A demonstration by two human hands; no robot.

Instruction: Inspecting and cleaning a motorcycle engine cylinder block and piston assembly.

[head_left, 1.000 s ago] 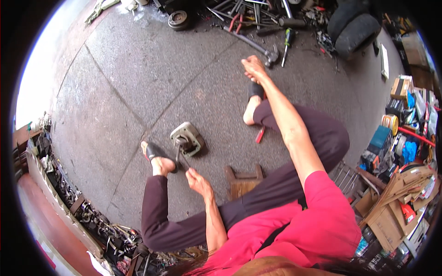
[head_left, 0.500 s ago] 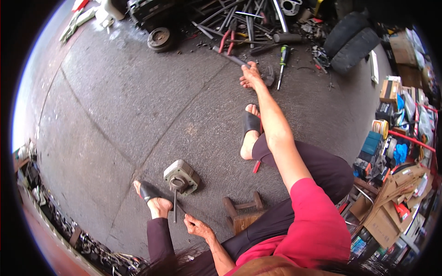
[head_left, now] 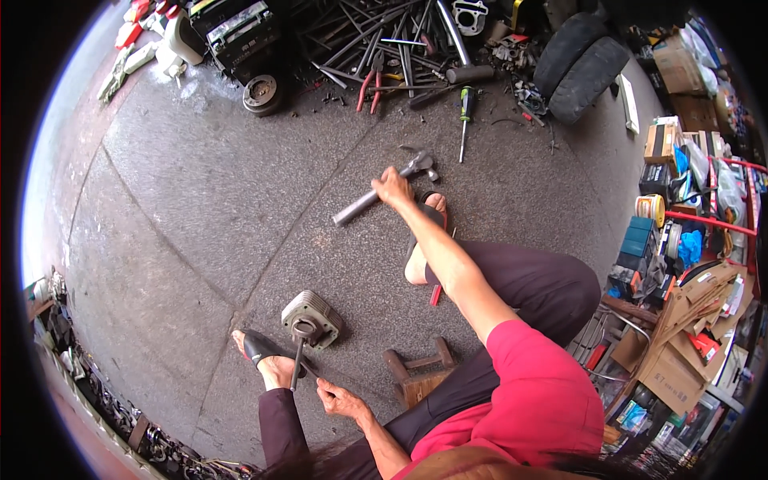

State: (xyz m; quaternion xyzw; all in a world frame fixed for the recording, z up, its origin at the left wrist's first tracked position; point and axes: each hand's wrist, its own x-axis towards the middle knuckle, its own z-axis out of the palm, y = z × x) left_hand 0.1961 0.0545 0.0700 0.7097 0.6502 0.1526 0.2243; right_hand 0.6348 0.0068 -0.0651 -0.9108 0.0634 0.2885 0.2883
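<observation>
The right hand is closed firmly around a hammer, gripping it close to the head, which points ahead and to the right of the hand, while the bare end of the handle sticks out to its left. The left hand is nearly closed, fingers curled in around the end of a thin dark bar. Just ahead and to the left of that hand, a finned metal block sits on the floor, with a gray rod sticking out of its round opening toward the body. A wooden stool stands to the left hand's right. Well ahead of the right hand lie red-handled pliers, and ahead to its right a green-handled screwdriver.
</observation>
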